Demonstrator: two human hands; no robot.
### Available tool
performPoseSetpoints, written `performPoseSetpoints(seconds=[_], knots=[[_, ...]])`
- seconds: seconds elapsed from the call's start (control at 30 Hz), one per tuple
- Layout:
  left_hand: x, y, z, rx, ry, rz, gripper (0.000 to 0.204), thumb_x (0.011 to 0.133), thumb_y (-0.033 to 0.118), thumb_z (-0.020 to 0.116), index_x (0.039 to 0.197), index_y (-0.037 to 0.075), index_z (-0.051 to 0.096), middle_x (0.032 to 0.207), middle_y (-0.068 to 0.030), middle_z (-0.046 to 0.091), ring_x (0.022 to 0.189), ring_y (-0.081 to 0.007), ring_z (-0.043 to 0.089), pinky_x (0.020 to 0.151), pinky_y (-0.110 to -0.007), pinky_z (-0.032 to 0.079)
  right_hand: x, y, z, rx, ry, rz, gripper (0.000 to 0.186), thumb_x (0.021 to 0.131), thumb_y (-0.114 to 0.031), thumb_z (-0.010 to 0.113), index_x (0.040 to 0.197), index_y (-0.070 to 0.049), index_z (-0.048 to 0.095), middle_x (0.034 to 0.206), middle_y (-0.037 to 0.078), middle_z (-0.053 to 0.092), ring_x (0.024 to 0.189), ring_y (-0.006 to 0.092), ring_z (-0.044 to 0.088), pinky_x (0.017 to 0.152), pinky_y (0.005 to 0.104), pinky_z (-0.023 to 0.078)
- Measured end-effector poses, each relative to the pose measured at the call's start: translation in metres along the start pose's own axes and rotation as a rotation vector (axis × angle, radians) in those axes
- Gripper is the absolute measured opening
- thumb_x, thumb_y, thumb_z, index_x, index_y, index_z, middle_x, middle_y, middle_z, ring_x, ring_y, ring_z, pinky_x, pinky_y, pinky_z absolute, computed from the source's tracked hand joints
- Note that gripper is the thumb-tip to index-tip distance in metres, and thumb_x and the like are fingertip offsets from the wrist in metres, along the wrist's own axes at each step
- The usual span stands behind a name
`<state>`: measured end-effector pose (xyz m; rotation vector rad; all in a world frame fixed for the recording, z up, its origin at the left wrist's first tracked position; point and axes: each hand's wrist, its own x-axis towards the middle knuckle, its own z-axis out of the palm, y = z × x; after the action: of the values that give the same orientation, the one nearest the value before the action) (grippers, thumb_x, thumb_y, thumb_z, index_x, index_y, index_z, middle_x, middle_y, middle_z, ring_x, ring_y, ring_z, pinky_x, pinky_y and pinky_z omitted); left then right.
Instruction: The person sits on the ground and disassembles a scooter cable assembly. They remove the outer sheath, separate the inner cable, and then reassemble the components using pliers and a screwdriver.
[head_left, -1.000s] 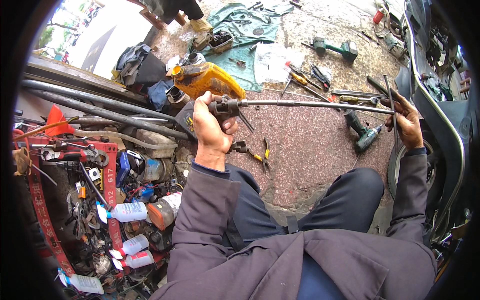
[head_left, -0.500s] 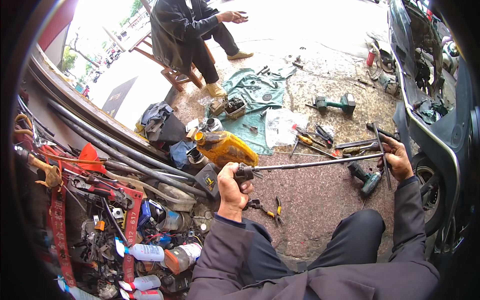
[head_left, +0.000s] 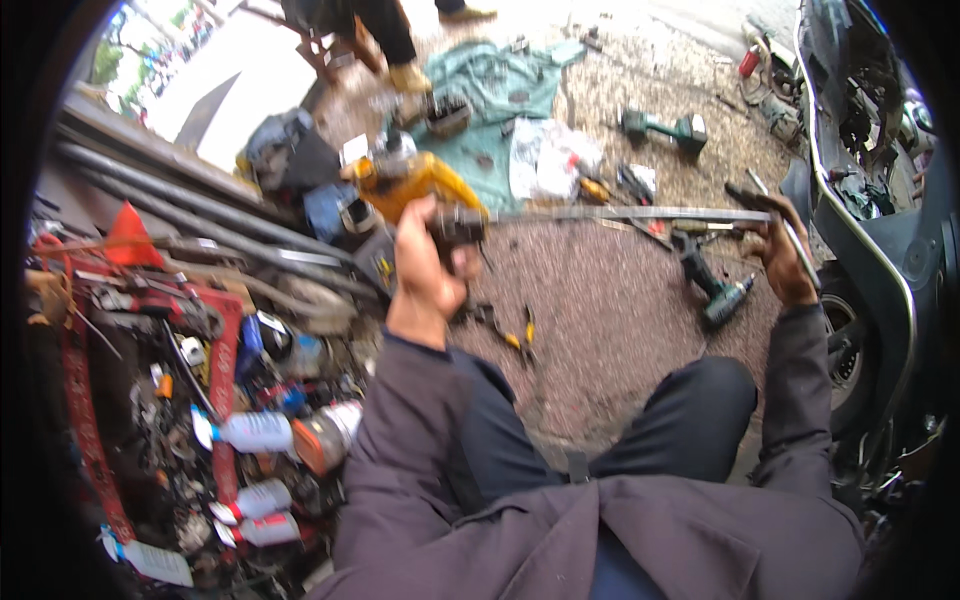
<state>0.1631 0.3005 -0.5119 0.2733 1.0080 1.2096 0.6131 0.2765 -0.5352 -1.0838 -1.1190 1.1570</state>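
Observation:
My left hand (head_left: 425, 270) grips a dark metal fitting (head_left: 460, 225) at the left end of a long thin rod (head_left: 640, 213). My right hand (head_left: 780, 255) is closed round the rod's right end and also holds a narrower crossing bar (head_left: 797, 250), which slants down past my fingers. The rod lies nearly horizontal in the air before my knees. Behind my left hand lies a yellow jug (head_left: 415, 180). Below the rod are a green cordless drill (head_left: 715, 290) and yellow-handled pliers (head_left: 520, 335). The picture is blurred, so the fitting's detail cannot be made out.
Piled tools, pipes (head_left: 210, 210) and spray bottles (head_left: 255, 430) crowd my left. A scooter body (head_left: 860, 250) stands close at my right. A green cloth (head_left: 470, 80) with parts and another power tool (head_left: 660, 130) lie ahead. Another person's legs (head_left: 390, 40) show at the top.
The view tipped up, showing more of the seated person, and has dropped back with blur. My hands still hold the rod level; my right hand sits slightly further left than a second ago.

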Motion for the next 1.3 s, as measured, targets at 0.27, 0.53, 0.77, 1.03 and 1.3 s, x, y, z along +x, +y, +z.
performPoseSetpoints(seconds=[0.27, 0.53, 0.77, 1.03, 1.3], knots=[[0.019, 0.008, -0.013, -0.04, -0.063, -0.013, 0.025, 0.09, 0.036, 0.046, 0.092, 0.013, 0.055, 0.076, 0.0001, 0.059, 0.045, -0.0083, 0.042, 0.039, -0.023, 0.033, 0.035, 0.029, 0.013, -0.097, 0.205, 0.007, 0.039, 0.103, -0.034, 0.038, 0.114, -0.001, 0.055, 0.106, 0.011, 0.063, 0.092, 0.0205, 0.065, 0.063, 0.0302, 0.058], [0.008, 0.008, -0.001, -0.053, 0.04, -0.068, 0.027, 0.092, 0.036, 0.043, 0.081, 0.012, 0.049, 0.066, -0.0026, 0.049, 0.043, -0.0119, 0.037, 0.038, -0.026, 0.027, 0.077, 0.021, 0.031, 0.061, 0.445, -0.166, 0.04, 0.102, -0.038, 0.045, 0.088, -0.005, 0.063, 0.082, 0.0, 0.058, 0.074, 0.007, 0.051, 0.069, 0.0233, 0.045], [-0.003, 0.001, -0.004, 0.065, 0.062, 0.117, 0.016, 0.091, 0.024, 0.053, 0.081, 0.012, 0.05, 0.063, -0.002, 0.046, 0.039, -0.0101, 0.033, 0.035, -0.023, 0.023, 0.08, 0.032, 0.033, 0.033, 0.41, -0.148, 0.048, 0.1, -0.035, 0.049, 0.068, -0.001, 0.059, 0.071, 0.007, 0.063, 0.074, 0.0168, 0.059, 0.075, 0.0313, 0.044], [-0.015, 0.001, 0.006, 0.115, 0.103, 0.213, 0.015, 0.091, 0.023, 0.053, 0.08, 0.015, 0.047, 0.061, 0.0004, 0.043, 0.039, -0.0095, 0.032, 0.036, -0.023, 0.023, 0.072, 0.037, 0.029, -0.218, 0.476, -0.13, 0.045, 0.099, -0.031, 0.052, 0.064, -0.005, 0.056, 0.058, -0.001, 0.051, 0.056, 0.008, 0.044, 0.051, 0.0288, 0.032], [-0.02, -0.004, 0.01, 0.198, 0.127, 0.401, 0.018, 0.092, 0.02, 0.052, 0.078, 0.011, 0.046, 0.06, -0.0002, 0.042, 0.038, -0.01, 0.034, 0.034, -0.025, 0.024, 0.062, 0.021, 0.033, -0.719, 0.436, -0.028, 0.045, 0.096, -0.032, 0.057, 0.064, 0.0, 0.054, 0.053, 0.009, 0.05, 0.05, 0.0222, 0.048, 0.05, 0.0403, 0.036]])
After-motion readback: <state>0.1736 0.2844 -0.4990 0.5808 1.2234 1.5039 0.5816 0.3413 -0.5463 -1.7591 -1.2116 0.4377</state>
